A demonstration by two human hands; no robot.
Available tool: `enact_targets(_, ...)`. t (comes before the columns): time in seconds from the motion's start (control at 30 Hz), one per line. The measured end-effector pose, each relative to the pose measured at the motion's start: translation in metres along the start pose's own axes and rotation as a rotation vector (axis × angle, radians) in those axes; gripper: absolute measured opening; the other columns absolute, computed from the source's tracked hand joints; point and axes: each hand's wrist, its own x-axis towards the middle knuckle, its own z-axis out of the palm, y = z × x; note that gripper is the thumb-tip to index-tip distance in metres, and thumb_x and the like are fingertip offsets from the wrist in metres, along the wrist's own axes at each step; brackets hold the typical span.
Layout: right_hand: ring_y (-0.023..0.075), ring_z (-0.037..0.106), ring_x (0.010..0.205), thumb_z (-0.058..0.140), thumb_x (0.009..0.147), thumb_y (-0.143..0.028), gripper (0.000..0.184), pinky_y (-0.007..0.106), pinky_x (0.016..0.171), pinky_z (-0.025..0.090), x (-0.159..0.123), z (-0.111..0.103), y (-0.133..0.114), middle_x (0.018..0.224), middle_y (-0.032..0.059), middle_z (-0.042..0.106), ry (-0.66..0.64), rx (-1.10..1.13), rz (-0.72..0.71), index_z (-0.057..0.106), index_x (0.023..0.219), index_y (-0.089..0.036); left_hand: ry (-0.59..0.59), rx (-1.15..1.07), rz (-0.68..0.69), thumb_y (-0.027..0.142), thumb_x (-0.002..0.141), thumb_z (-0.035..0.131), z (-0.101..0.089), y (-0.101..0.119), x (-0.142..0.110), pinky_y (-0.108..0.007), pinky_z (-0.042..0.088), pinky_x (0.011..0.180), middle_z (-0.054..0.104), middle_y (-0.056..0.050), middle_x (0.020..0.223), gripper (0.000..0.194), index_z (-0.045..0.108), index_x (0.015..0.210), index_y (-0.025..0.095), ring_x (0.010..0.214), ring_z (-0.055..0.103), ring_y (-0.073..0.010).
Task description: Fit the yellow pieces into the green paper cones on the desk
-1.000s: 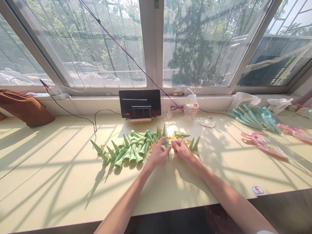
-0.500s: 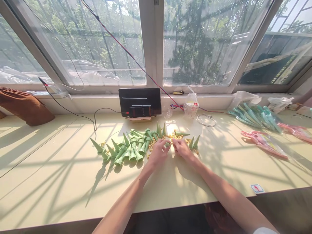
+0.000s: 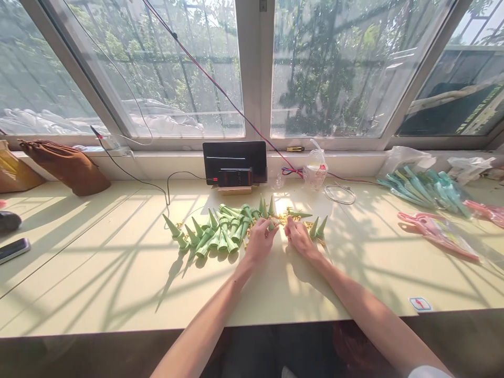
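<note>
My left hand [image 3: 260, 240] is closed in a pinch on a green plastic spike [image 3: 271, 226], mostly covered by the fingers. My right hand [image 3: 301, 239] is just to its right, fingers curled tightly together; what they hold, if anything, is too small to make out. Left of my hands lies a pile of green cone-shaped spikes [image 3: 222, 241], some upright and others on their sides. Small yellow parts [image 3: 307, 227] are scattered behind and around my hands. Two green spikes [image 3: 321, 227] stand upright beside my right hand.
A black tablet [image 3: 235, 157] leans by the windowsill with a cable attached. A tied plastic bag [image 3: 315, 170] and a coiled cable [image 3: 340, 194] lie behind. Bagged teal items [image 3: 425, 190] and a pink item [image 3: 437, 233] lie right. A phone [image 3: 14, 250] is far left.
The view has swung slightly left, bringing the phone into sight. My hands have drawn a little apart, the left still pinching the green spike.
</note>
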Motion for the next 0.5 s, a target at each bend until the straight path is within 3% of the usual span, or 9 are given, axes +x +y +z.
enact_targets(0.1,0.0183,0.041,0.049,0.03,0.097,-0.061,0.058,0.035,0.05,0.035,-0.001,0.0,-0.005,0.048,0.0021,0.038,-0.021,0.079,0.052,0.046,0.055,-0.024,0.033,0.084,0.021,0.029,0.088,0.062,-0.003,0.003,-0.002,-0.027,0.041,0.06,0.049,0.001,0.069,0.025,0.053,0.068,0.019,0.06,0.046,-0.0122)
enact_targets(0.23,0.0186,0.04,0.048,0.028,0.097,-0.062,0.06,0.035,0.051,0.033,-0.001,0.0,-0.007,0.046,0.0026,0.041,-0.033,0.083,0.066,0.048,0.055,-0.024,0.017,0.088,0.039,0.032,0.09,0.061,-0.015,0.01,-0.013,-0.027,0.042,0.059,0.05,0.0,0.072,0.027,0.051,0.068,0.019,0.057,0.046,-0.011)
enact_targets(0.33,0.0184,0.041,0.048,0.029,0.096,-0.064,0.061,0.035,0.052,0.033,-0.001,0.001,-0.005,0.045,0.002,0.041,-0.033,0.063,0.073,0.048,0.054,-0.023,0.07,0.095,0.026,0.032,0.089,0.06,-0.036,0.013,-0.026,-0.025,0.043,0.057,0.053,-0.001,0.076,0.029,0.05,0.066,0.019,0.057,0.048,-0.0104)
enact_targets(0.5,0.0169,0.042,0.05,0.028,0.095,-0.067,0.064,0.032,0.056,0.035,-0.002,0.003,-0.001,0.046,-0.0001,0.041,-0.043,0.037,0.043,0.049,0.055,-0.022,0.371,0.249,-0.088,0.041,0.088,0.06,-0.091,0.014,-0.037,-0.024,0.044,0.058,0.057,-0.002,0.078,0.027,0.061,0.074,0.018,0.055,0.051,-0.0099)
